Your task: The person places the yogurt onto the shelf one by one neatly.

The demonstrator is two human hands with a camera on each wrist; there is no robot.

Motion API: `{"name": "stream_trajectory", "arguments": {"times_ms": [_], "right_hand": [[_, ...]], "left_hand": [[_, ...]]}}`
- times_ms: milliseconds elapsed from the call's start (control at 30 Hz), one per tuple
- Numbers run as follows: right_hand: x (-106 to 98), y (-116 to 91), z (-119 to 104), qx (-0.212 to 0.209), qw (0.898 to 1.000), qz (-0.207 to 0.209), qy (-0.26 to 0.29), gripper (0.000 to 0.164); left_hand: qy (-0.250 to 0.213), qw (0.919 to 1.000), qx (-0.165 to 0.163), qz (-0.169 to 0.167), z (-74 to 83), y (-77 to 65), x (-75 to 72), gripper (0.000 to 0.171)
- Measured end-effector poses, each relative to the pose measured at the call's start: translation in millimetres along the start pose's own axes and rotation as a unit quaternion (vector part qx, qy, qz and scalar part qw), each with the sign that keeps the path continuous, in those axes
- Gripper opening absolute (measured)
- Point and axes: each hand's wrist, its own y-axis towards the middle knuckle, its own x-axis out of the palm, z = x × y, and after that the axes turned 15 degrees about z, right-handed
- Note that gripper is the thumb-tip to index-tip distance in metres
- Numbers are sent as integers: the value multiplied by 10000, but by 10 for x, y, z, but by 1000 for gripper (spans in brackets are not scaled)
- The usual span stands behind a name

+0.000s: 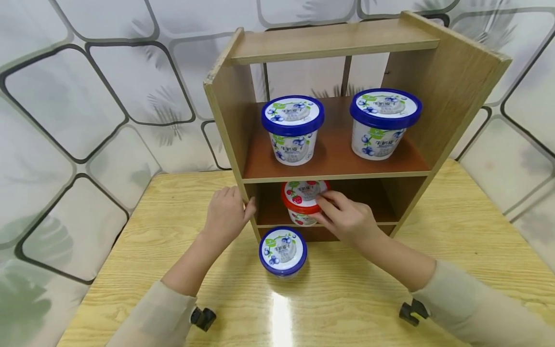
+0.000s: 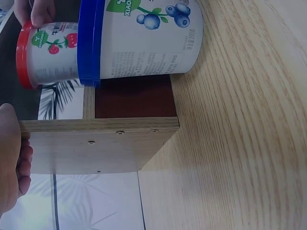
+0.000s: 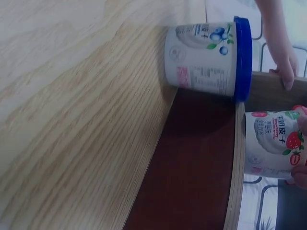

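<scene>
My right hand (image 1: 349, 217) grips a small white tub with a red lid and strawberry print (image 1: 299, 197) at the front of the lower compartment of a wooden shelf unit (image 1: 338, 176). Thumb and fingers lie against the tub's right side. In the right wrist view, the strawberry tub (image 3: 271, 143) is partly cut off by the frame edge. My left hand (image 1: 226, 214) holds the front edge of the unit's left side panel, thumb on the inner face, fingers outside, as the left wrist view shows. A blue-lidded blueberry tub (image 1: 283, 251) stands on the table before the unit.
Two more blue-lidded tubs stand on the upper shelf, one left (image 1: 292, 130) and one right (image 1: 383, 123). The wood-grain table (image 1: 173, 207) extends to both sides of the unit. A patterned cloth (image 1: 138, 86) hangs behind.
</scene>
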Motion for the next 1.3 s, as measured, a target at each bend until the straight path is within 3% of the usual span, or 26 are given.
{"name": "stream_trajectory", "arguments": {"times_ms": [467, 700, 1300], "right_hand": [[152, 103, -302, -239, 9955, 39, -916, 34], [199, 149, -351, 31, 9963, -294, -808, 31], [251, 149, -332, 55, 9952, -362, -905, 28]], "left_hand": [[-33, 10000, -66, -28, -18, -20, -12, 26], [-21, 9998, -97, -150, -9, -5, -21, 26], [-31, 9997, -118, -225, -5, 3, -12, 26]]}}
